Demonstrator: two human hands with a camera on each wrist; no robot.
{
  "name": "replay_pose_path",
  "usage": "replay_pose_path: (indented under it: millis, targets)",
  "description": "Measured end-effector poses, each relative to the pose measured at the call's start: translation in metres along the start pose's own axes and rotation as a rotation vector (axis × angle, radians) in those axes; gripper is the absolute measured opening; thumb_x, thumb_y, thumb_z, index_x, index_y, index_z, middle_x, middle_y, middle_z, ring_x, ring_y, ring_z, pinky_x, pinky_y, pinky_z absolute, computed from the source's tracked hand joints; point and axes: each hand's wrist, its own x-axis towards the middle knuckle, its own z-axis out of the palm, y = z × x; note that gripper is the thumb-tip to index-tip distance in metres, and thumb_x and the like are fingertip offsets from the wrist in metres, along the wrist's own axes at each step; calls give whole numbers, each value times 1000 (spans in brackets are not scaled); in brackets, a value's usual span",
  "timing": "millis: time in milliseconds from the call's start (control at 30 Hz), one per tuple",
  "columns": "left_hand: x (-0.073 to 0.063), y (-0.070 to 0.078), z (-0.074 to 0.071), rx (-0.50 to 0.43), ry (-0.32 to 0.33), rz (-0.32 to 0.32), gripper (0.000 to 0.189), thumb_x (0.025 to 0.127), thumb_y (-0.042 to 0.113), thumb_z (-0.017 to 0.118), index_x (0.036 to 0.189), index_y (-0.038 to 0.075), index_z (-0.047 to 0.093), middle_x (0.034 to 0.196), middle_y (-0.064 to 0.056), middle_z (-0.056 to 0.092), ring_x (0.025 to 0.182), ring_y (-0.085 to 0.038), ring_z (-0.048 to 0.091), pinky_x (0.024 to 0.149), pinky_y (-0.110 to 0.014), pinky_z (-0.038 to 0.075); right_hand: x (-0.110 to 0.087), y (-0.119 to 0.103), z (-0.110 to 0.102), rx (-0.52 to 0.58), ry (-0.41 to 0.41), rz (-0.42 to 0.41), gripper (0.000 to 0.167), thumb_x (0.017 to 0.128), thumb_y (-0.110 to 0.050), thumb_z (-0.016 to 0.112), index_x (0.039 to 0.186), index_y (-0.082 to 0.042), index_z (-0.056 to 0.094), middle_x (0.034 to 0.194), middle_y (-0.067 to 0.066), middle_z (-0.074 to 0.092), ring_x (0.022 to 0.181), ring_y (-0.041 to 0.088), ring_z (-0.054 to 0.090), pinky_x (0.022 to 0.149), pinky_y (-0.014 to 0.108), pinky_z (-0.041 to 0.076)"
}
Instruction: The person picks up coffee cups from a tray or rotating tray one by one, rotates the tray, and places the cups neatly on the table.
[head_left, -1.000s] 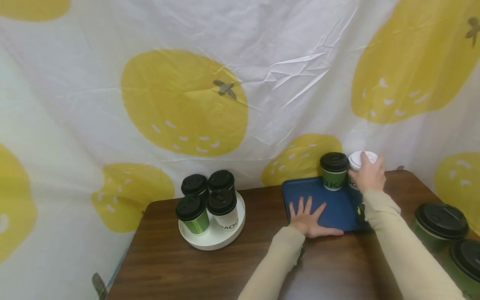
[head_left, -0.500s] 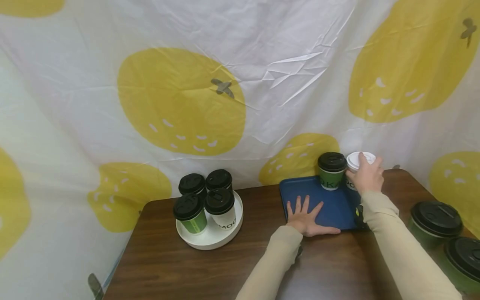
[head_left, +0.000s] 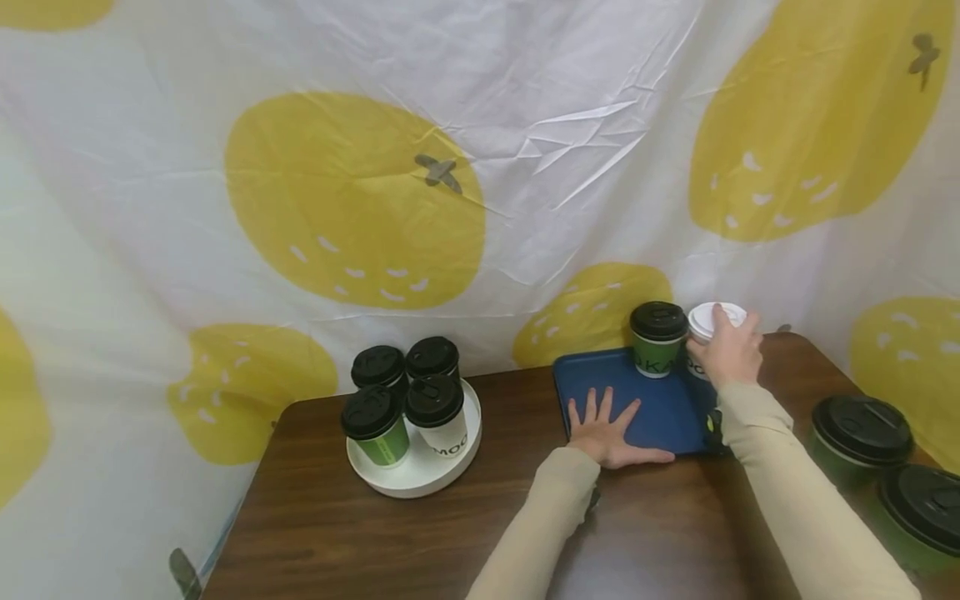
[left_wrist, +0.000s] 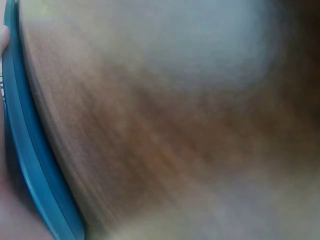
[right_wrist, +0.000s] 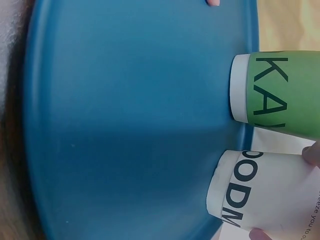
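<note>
Right hand (head_left: 733,352) grips a white-lidded paper cup (right_wrist: 272,187) at about 1 o'clock on the blue tray (head_left: 663,417), with one finger laid over the lid and a fingertip pressed to the white wall. Just beside it, at 12 o'clock on the tray, a green cup with a black lid (head_left: 657,354) stands upright. Left hand (head_left: 606,437) lies with fingers spread wide and holds nothing, touching the tray at about 7 o'clock, with the thumb along the near edge.

Against a second ago, almost nothing has changed: both hands and both cups keep their places on the tray, and only the head view has drifted slightly. That suggests a steadying pause, with the cup not yet released. Whether its base bears fully on the tray is hard to tell, since the hand and wrist cover much of it.

At 9 o'clock from the tray, a round white dish (head_left: 408,490) carries four black-lidded cups (head_left: 435,400). Between 3 and 4 o'clock stand two large green cups (head_left: 862,433), also black-lidded. Everything sits on a brown wooden surface (head_left: 322,533) before a fruit-printed curtain (head_left: 555,50).
</note>
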Motion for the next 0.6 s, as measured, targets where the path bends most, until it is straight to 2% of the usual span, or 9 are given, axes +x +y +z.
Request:
replay_pose_path:
  millis: [167, 600]
  targets:
    - [-2, -1, -1, 13, 17, 4, 98, 77, 95, 47, 159, 58, 11, 177, 7, 1, 166, -23, -2, 133, -55, 1, -2, -3, -3, 0, -9, 10, 77, 90, -20, 73, 156, -1, 38, 149, 45, 22, 126, 72, 41, 94, 79, 44]
    - [-5, 0, -3, -20, 6, 15, 97, 78, 94, 48, 160, 56, 12, 177, 6, 1, 166, -24, -3, 132, -56, 0, -5, -1, -3, -25, 7, 16, 78, 90, -22, 74, 155, -1, 38, 147, 45, 24, 123, 73, 44, 91, 79, 46]
